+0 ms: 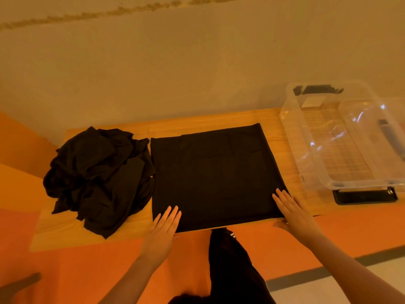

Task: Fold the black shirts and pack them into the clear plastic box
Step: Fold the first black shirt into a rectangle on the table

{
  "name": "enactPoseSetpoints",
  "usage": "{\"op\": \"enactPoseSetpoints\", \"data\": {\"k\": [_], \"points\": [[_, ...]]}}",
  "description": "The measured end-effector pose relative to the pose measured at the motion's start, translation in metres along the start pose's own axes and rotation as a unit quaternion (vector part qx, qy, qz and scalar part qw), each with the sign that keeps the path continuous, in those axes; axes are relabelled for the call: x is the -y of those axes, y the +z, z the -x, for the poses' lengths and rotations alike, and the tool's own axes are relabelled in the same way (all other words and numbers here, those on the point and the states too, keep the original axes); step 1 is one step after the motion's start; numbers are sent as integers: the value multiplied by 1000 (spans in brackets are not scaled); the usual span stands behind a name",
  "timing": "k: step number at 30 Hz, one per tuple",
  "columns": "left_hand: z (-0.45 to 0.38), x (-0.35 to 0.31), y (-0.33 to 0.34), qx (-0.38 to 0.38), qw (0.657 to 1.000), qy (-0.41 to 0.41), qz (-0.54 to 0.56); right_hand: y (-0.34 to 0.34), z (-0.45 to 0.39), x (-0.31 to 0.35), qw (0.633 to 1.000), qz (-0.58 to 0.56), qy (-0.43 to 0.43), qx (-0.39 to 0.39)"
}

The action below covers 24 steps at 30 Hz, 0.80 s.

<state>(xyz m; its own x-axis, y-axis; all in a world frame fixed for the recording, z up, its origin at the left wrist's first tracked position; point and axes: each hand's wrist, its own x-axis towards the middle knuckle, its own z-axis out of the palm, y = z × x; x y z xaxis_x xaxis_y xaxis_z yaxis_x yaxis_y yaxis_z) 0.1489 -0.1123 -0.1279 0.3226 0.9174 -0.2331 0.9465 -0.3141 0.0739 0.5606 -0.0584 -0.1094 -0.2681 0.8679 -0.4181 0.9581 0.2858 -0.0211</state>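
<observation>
A low wooden table (274,119) stands against a plain pale wall (175,62) marked by a rough streak near its top, on an orange floor (65,270) with a dark stripe and paler flooring at the right, all under warm yellowish light.

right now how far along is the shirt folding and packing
Done: nothing packed; the clear plastic box shows no shirts inside. In hand: one black shirt lies flat, partly folded, left hand and right hand pressing its near corners. Left: the crumpled pile.

clear plastic box (341,137) cut off at right edge, table (65,229) partly hidden under shirt pile (98,178)
</observation>
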Motion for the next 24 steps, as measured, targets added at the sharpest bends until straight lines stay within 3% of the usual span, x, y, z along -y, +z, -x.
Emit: {"op": "enactPoseSetpoints", "data": {"k": [3,5,9,13,17,22,24], "points": [[7,4,5,6,1000,16,-10,9,12,-3,999,24,-22,-8],[9,6,5,23,999,35,-2,13,16,-5,997,36,-32,-58],[9,11,-23,-17,995,22,101,-5,17,-6,991,43,-67,-103],[5,18,-68,-9,980,-75,187,-60,22,0,992,-123,19,7],[4,33,-135,-51,950,-83,297,-122,34,-6,934,-350,37,-64],[-9,44,-228,-192,928,-67,312,-196,55,4,874,-449,33,-184],[-13,43,-260,-239,912,-67,328,-220,59,9,833,-502,29,-233]]}}
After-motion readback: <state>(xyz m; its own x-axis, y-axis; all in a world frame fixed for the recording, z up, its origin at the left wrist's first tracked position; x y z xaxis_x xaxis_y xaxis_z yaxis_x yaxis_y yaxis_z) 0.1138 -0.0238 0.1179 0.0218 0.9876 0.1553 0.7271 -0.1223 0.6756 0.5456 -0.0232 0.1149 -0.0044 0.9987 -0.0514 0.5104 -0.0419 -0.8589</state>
